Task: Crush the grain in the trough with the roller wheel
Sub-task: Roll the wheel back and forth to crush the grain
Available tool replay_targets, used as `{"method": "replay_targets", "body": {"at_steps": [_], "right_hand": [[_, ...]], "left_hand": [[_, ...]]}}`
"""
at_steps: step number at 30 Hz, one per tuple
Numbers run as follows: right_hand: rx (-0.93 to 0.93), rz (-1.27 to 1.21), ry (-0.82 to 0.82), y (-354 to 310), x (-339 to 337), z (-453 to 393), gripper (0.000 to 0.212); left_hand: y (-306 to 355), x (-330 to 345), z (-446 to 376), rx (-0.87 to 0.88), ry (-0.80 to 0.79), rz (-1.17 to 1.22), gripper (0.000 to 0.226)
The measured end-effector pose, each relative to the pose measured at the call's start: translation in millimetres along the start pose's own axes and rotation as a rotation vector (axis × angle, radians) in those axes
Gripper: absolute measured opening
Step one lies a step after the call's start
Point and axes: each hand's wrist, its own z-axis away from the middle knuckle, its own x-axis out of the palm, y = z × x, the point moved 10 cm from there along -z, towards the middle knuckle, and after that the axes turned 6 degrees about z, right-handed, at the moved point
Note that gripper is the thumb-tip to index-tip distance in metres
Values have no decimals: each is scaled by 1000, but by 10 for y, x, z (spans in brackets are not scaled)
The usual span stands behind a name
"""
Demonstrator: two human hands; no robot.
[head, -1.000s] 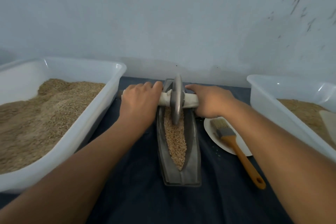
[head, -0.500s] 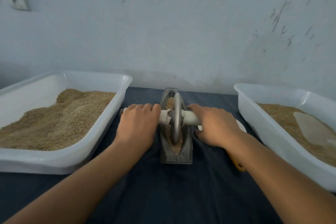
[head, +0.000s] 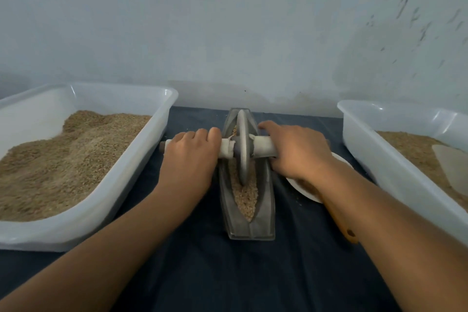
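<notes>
A grey boat-shaped metal trough (head: 266,218) lies lengthwise on the dark cloth, with tan grain (head: 245,197) along its groove. The grey roller wheel (head: 243,149) stands upright in the groove, around the middle of the trough. A cloth-wrapped axle (head: 263,148) runs through the wheel from left to right. My left hand (head: 190,157) grips the axle's left end, fingers curled over it. My right hand (head: 296,151) grips the right end the same way.
A white tub (head: 162,109) heaped with grain stands at the left. Another white tub (head: 379,159) with grain and a pale scoop (head: 453,164) stands at the right. A white plate (head: 304,189) and an orange brush handle (head: 344,225) lie under my right forearm. A wall rises just behind.
The wheel rolled from the trough's far end toward me, then back out to about the middle. Both hands kept their grip on the axle. The camera view shifted.
</notes>
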Motion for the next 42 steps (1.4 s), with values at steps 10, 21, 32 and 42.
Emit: {"method": "replay_targets", "body": {"at_steps": [10,21,32,42], "right_hand": [[-12,-4,-142,198,267,-667,85],[-14,-53,-200,207,309,-701,86],[8,-19,27,-20,-75,17,70],[-29,-68,101,-133,-291,673,52]], "left_hand": [[-111,262,-579,-58,6,-36,34],[-106,267,-592,-49,18,-63,38],[-37,-3,-93,-4,25,29,27],[160,-483,289,115,50,66,41]]}}
